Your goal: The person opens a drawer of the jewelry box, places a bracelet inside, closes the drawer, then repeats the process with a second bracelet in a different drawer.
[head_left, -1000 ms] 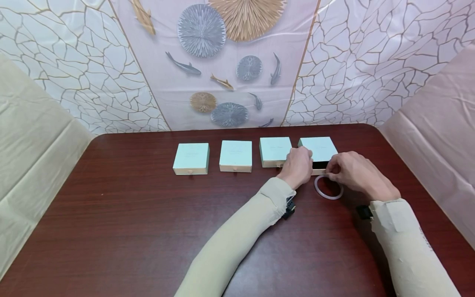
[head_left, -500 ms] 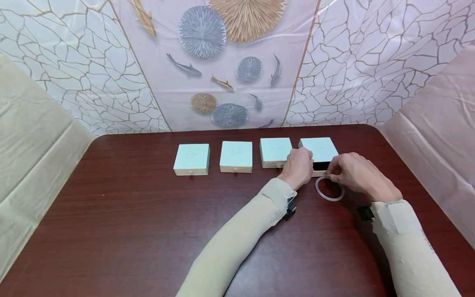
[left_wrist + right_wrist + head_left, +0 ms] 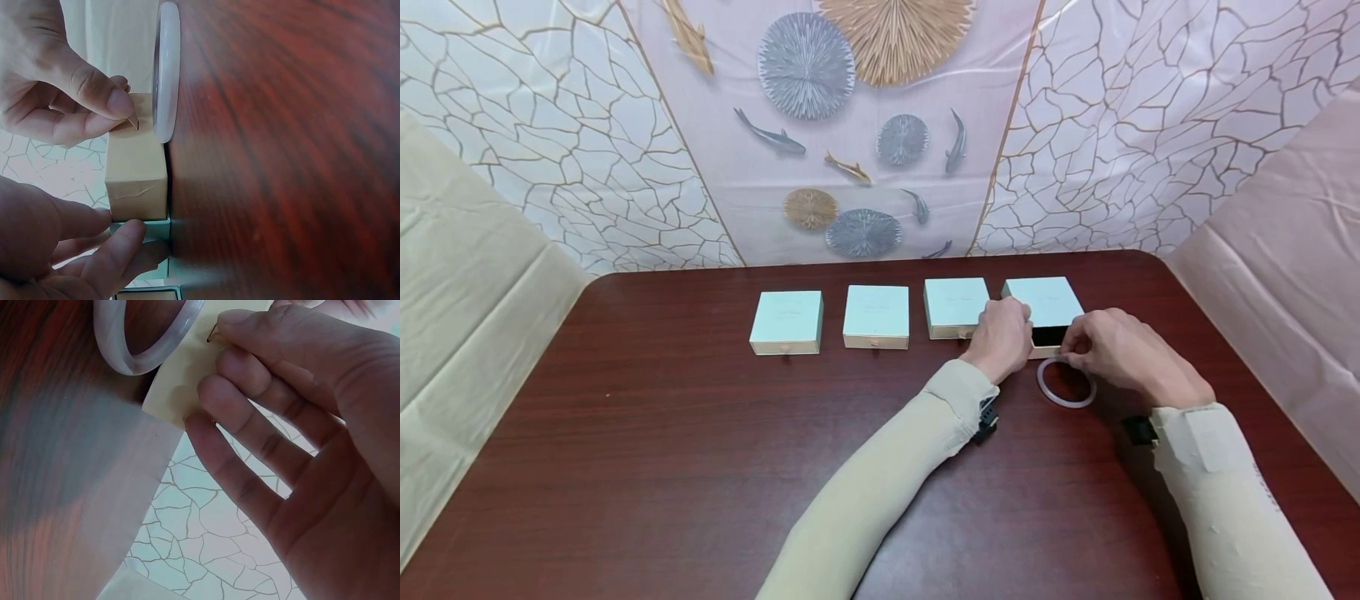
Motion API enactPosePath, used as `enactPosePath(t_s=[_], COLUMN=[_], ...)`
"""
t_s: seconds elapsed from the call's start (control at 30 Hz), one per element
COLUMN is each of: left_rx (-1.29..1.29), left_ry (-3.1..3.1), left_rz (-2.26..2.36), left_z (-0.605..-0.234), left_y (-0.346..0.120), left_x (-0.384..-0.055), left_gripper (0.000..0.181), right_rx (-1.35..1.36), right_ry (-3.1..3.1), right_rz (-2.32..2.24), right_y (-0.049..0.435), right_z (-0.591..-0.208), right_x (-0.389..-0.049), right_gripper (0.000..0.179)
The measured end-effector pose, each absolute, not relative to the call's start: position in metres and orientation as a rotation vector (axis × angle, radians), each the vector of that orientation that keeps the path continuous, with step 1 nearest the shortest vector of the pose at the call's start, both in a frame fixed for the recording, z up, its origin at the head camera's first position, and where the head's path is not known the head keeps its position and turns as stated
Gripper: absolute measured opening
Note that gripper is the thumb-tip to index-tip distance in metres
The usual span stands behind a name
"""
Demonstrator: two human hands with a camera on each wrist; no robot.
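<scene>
A pale mint drawer box stands rightmost in the row, its cream drawer partly pulled out and a dark gap showing behind the front in the head view. My left hand holds the box's outer sleeve by its left side, fingertips at the sleeve's edge in the left wrist view. With thumb and finger, my right hand pinches the small pull tab on the drawer front. Right before that front lies a pale lilac-white bangle on the table. What the drawer contains cannot be seen.
Three similar mint boxes stand to the left: one by my left hand, one in the middle and one farthest left, their drawers shut. Beneath is a dark red-brown wooden table. A patterned cloth hangs behind it.
The drawer has slid slightly farther out toward me, widening the dark gap. My right hand and the bangle have shifted slightly the same way. My left hand stays in place.
</scene>
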State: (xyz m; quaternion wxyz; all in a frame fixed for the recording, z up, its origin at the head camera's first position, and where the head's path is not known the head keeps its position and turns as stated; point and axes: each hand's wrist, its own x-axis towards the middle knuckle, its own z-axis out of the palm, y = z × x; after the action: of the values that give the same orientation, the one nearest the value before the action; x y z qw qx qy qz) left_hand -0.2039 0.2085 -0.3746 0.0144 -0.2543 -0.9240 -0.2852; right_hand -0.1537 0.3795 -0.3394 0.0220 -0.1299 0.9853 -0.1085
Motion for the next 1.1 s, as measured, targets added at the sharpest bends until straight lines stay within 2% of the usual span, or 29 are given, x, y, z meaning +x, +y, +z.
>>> enactPosePath(t_s=[0.2, 0.4, 0.67, 1.1], left_rx=[-0.777, -0.744, -0.747, -0.725], left_ry=[-2.887, -2.893, -2.893, -2.900], left_rz=[-0.880, -0.868, -0.896, -0.968], left_z=[-0.3746, -0.3751, -0.3740, -0.3740], left_y=[0.2082, 0.2089, 0.2093, 0.2103], left_x=[-0.2039, -0.2034, -0.2035, -0.2033], left_gripper=[0.039, 0.039, 0.039, 0.041], right_rx=[-0.420, -0.482, -0.431, -0.469], right_ry=[3.033, 3.033, 3.011, 2.989], right_rz=[-0.335, -0.331, -0.346, -0.355], right_y=[0.3793, 0.3796, 0.3806, 0.3813], right_z=[-0.3388, -0.3398, -0.3366, -0.3357], right_x=[-0.1534, -0.1529, -0.1502, -0.1490], right_gripper=[0.008, 0.014, 0.019, 0.016])
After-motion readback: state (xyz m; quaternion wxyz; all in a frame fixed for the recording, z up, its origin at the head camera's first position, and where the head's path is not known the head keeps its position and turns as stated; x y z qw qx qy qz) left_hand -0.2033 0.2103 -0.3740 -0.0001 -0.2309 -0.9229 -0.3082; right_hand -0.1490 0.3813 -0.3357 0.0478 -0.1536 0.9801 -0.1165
